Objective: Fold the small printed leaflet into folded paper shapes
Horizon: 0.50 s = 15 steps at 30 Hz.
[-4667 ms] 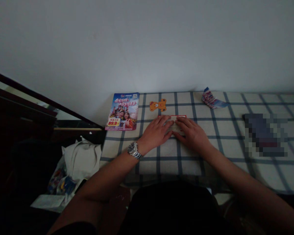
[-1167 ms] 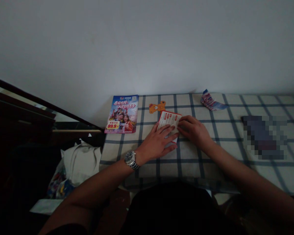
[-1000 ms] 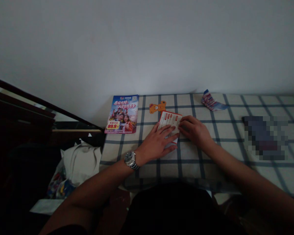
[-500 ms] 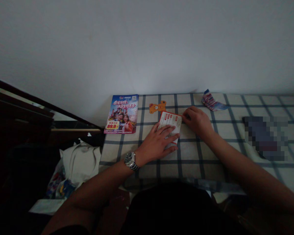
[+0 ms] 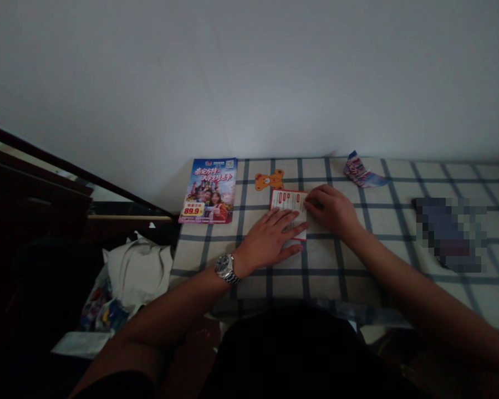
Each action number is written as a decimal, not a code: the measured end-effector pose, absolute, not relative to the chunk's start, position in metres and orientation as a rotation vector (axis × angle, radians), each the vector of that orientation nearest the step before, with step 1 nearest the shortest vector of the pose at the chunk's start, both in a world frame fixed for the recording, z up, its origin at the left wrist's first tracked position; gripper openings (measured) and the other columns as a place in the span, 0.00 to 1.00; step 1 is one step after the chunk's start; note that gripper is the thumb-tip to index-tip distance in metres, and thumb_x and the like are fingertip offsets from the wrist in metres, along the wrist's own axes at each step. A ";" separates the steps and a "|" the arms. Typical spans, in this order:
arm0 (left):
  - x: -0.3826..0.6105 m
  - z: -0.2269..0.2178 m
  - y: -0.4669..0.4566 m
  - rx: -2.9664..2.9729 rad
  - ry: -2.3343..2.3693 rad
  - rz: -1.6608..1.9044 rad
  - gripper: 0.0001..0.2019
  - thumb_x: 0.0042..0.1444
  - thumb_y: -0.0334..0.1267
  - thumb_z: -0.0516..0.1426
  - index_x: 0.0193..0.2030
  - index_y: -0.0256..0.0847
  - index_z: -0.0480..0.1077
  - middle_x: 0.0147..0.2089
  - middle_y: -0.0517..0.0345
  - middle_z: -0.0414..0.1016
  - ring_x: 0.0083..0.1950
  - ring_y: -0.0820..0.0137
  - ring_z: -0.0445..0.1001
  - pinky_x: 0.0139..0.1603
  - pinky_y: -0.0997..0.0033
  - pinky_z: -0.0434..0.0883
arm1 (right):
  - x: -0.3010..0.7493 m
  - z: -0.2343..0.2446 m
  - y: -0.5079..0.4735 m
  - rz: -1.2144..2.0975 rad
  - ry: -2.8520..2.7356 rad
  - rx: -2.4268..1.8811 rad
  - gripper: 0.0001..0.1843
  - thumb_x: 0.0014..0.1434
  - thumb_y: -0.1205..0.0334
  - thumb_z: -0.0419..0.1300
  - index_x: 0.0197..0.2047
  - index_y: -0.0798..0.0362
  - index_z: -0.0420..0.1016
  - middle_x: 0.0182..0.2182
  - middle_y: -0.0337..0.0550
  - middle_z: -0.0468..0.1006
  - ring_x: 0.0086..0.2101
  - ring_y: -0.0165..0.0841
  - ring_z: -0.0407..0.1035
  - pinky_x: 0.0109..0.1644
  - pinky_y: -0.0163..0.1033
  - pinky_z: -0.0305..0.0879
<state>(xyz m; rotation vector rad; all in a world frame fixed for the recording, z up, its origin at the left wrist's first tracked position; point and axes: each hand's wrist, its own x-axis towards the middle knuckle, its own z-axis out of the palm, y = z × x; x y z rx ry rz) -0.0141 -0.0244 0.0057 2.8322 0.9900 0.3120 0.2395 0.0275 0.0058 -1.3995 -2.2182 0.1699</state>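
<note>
A folded leaflet [image 5: 291, 200], white with red headings and a red border, lies on the checked cloth in front of me. My left hand [image 5: 270, 235] rests flat across its lower left part, fingers stretched out and hiding some of the print. At the leaflet's upper right edge is my right hand [image 5: 326, 208], its thumb and fingers curled together in a pinch on the paper. Just beyond the leaflet sits an orange teddy bear figure [image 5: 269, 180] on the cloth.
A stack of colourful flyers [image 5: 210, 191] lies at the far left of the checked cloth [image 5: 249, 282]. Against the wall [image 5: 274, 77] is a creased piece of flyer [image 5: 363, 172]. A dark pixelated object [image 5: 447, 233] is at right. A whitish bag [image 5: 139, 266] stands below left.
The leaflet has turned a little and now lies straighter. My right hand has shifted slightly left and down along its edge. My left hand stays flat on it.
</note>
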 end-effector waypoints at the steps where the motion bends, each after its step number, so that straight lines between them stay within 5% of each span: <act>1: -0.014 0.005 -0.024 2.829 0.982 0.323 0.29 0.76 0.58 0.49 0.77 0.50 0.61 0.78 0.50 0.61 0.80 0.57 0.57 0.82 0.49 0.52 | 0.239 0.004 0.027 0.174 -2.239 -1.381 0.06 0.69 0.60 0.61 0.43 0.50 0.80 0.44 0.49 0.82 0.43 0.44 0.76 0.46 0.48 0.72; 8: -0.017 0.007 -0.020 2.753 0.940 0.405 0.24 0.78 0.52 0.49 0.68 0.38 0.69 0.76 0.48 0.65 0.78 0.59 0.62 0.81 0.52 0.59 | 0.242 -0.001 0.016 0.168 -2.257 -1.285 0.10 0.70 0.58 0.62 0.50 0.50 0.82 0.49 0.52 0.83 0.48 0.47 0.76 0.54 0.56 0.76; 15: -0.016 0.004 -0.018 2.727 0.917 0.489 0.20 0.78 0.48 0.50 0.66 0.40 0.70 0.74 0.49 0.68 0.76 0.59 0.65 0.79 0.49 0.62 | 0.245 -0.004 -0.013 0.204 -2.296 -1.208 0.10 0.70 0.59 0.65 0.52 0.49 0.83 0.53 0.52 0.83 0.51 0.49 0.77 0.56 0.59 0.77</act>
